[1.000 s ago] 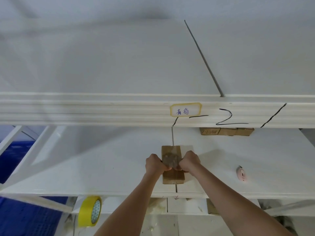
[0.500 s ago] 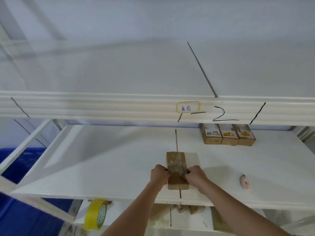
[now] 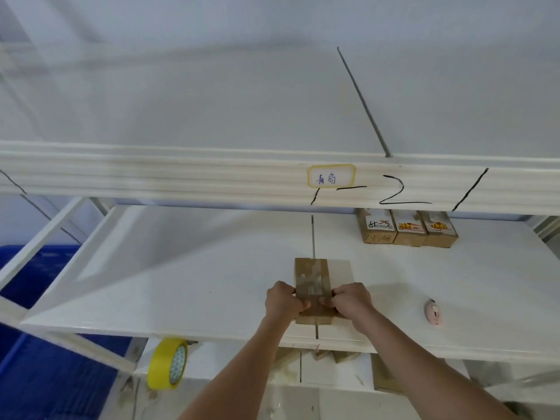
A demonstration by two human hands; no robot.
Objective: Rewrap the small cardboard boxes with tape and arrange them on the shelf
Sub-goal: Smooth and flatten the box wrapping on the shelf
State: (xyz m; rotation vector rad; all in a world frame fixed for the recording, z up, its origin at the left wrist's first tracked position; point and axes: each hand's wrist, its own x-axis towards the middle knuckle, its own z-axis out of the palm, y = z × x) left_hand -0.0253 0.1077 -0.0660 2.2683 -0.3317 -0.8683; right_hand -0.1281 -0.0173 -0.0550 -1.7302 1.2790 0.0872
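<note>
A small brown cardboard box (image 3: 312,275) with clear tape across its top lies on the white middle shelf (image 3: 188,283), near the front edge. My left hand (image 3: 283,301) grips its left side with curled fingers. My right hand (image 3: 350,300) grips its right side the same way, thumb on the top. Three small taped boxes (image 3: 406,230) stand in a row at the back right of the same shelf.
A pink box cutter (image 3: 432,313) lies on the shelf to the right. A yellow tape roll (image 3: 168,363) hangs below the shelf's front edge. The upper shelf rail (image 3: 181,177) carries a yellow label (image 3: 331,176). Blue bins (image 3: 45,374) sit lower left.
Both hands slid back along the box toward its near end, uncovering the taped top. The view tilted, so the three boxes at the back now show fully.
</note>
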